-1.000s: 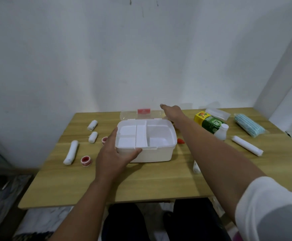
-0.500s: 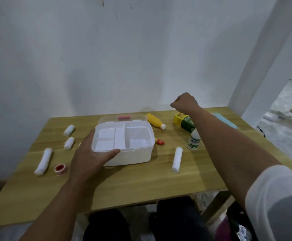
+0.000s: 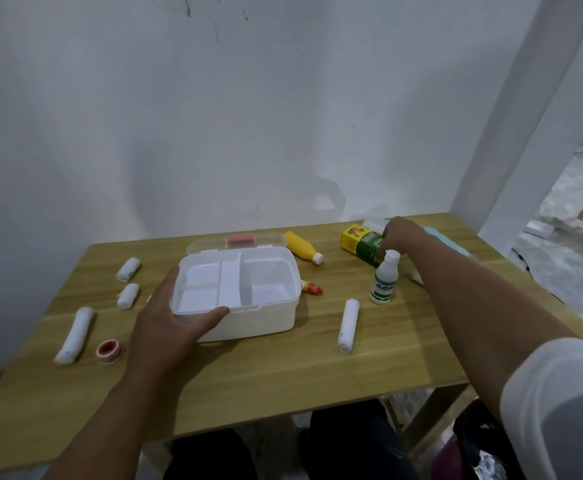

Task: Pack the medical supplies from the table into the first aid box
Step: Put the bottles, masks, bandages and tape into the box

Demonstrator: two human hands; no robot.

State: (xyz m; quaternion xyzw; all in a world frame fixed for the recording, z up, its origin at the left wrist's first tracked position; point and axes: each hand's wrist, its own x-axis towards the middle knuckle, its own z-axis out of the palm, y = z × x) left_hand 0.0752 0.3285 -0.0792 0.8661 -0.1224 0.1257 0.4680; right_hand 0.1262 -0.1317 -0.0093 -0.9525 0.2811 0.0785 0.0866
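The open white first aid box (image 3: 269, 318) stands mid-table, its compartments bare and its clear lid (image 3: 214, 242) lying back behind it. My left hand (image 3: 165, 320) grips the box's front left corner, thumb along the rim. My right hand (image 3: 399, 233) reaches to the far right and closes on the yellow and green carton (image 3: 359, 239). Around the box lie white bandage rolls (image 3: 129, 269) (image 3: 75, 336) (image 3: 348, 324), a red tape roll (image 3: 110, 349), a yellow bottle (image 3: 302, 251), a small red-capped tube (image 3: 312, 289) and an upright white bottle (image 3: 384, 282).
The wooden table (image 3: 283, 382) stands against a white wall. A blue pack of masks (image 3: 453, 242) and a clear container (image 3: 373, 223) lie at the far right, partly hidden by my right arm. A doorway opens on the right.
My right hand has dropped from above the table onto the yellow and green carton. The view has shifted slightly. My left hand stays on the box.
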